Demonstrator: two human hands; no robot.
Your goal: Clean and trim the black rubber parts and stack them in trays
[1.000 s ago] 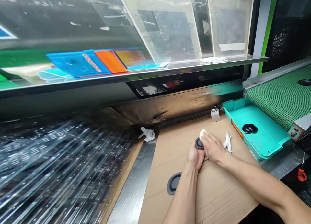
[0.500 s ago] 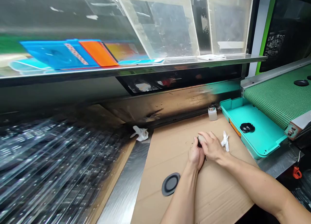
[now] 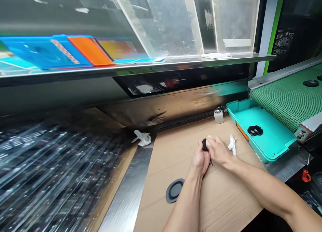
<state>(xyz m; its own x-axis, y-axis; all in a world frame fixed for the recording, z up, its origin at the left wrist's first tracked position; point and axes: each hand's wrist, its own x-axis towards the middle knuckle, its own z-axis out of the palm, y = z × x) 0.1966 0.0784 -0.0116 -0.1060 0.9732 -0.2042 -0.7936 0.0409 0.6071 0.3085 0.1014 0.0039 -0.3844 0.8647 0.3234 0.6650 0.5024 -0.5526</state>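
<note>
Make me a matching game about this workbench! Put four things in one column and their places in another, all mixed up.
Things:
1. Black scalloped disc
2. Dark round disc with a grey rim
3. Small clear bottle
4. Crumpled white cloth

Places:
A. Beside the left forearm
B. Inside the teal tray
C. Just right of the right hand
D. At the back edge of the cardboard sheet

Pairs: 1-B, 2-A, 3-D, 4-C

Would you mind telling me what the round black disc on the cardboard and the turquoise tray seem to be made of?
The round black disc looks like matte moulded rubber, given its dull, soft-looking surface, though a dull plastic is possible. The turquoise tray looks like glossy moulded plastic: smooth, evenly coloured walls with rounded corners.
</note>
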